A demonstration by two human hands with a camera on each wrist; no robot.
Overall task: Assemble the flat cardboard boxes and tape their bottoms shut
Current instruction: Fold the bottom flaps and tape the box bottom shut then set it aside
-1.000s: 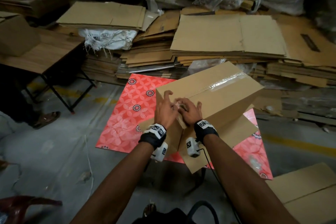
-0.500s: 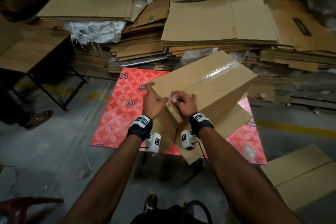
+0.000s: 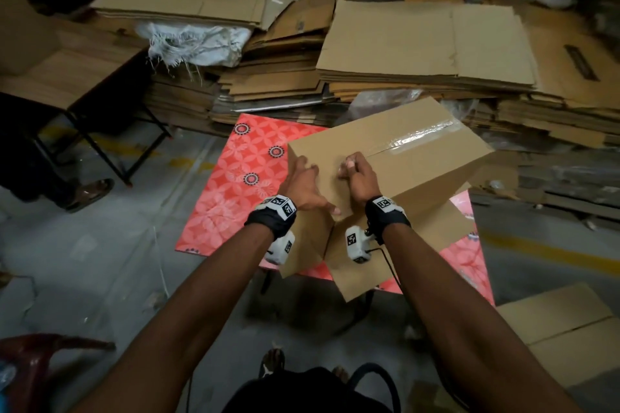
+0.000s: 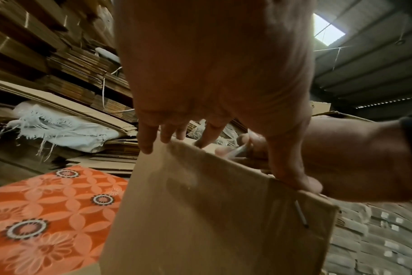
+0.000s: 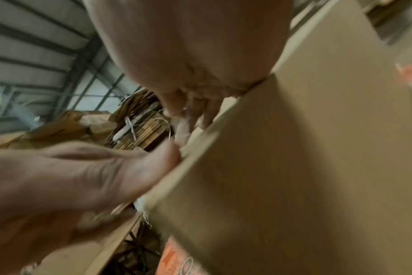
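A brown cardboard box (image 3: 402,171) stands tilted on the red patterned table (image 3: 241,191), closed side up, with its lower flaps hanging open toward me. A strip of clear tape (image 3: 419,138) runs along the far part of the top seam. My left hand (image 3: 303,183) lies flat on the near left of the top, fingers straight (image 4: 151,141), with the thumb on the near corner. My right hand (image 3: 355,174) sits beside it at the seam, fingers curled. It pinches what looks like a shiny end of tape (image 4: 235,151).
Stacks of flat cardboard (image 3: 419,43) fill the back. A wooden table (image 3: 67,74) stands at the left, with another person's sandalled foot (image 3: 90,191) under it. Another box (image 3: 570,339) lies at the lower right and a red chair (image 3: 33,362) at the lower left.
Both hands have moved from the box's near edge up onto its top. The left hand has slid left and flattened. The right hand has gone to the seam.
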